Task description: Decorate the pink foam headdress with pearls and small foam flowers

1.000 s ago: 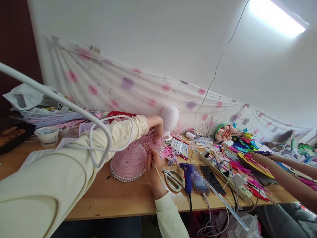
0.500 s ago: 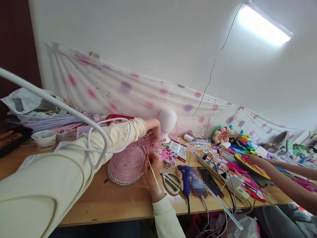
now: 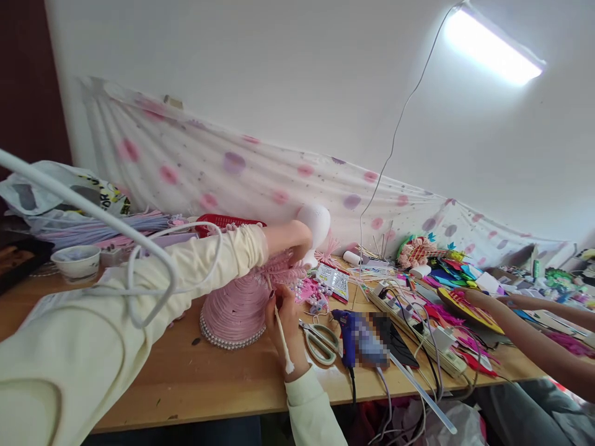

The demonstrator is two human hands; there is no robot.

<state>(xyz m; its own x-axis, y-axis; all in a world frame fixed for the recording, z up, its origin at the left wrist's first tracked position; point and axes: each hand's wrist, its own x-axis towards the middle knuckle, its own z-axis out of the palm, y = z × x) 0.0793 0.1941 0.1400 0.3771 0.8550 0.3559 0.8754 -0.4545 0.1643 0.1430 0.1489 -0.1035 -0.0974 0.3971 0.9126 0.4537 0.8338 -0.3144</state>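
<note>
A pink cone-shaped piece (image 3: 235, 310), covered in rows of cord and edged with pearly beads, stands on the wooden table. My left hand (image 3: 300, 238) reaches over its top, fingers curled down onto the ruffled pink trim (image 3: 281, 266); the fingertips are partly hidden. Against the piece's right side, my right hand (image 3: 287, 322) is closed around a thin pale stick (image 3: 282, 337). The stick's near end is white and its far end points up at the trim. Green-handled scissors (image 3: 320, 344) lie just right of my right hand.
A blue glue gun (image 3: 344, 334) and a power strip (image 3: 418, 334) with cables lie to the right. Behind stands a white foam head (image 3: 317, 223). A white curved tube (image 3: 93, 207) crosses the left foreground. At far right, a co-worker's arms (image 3: 515, 328) hold a yellow-edged piece.
My left hand has turned and shifted slightly right over the trim, its wrist now higher. The stick in my right hand has tilted, its white end lower. The view has shifted slightly.
</note>
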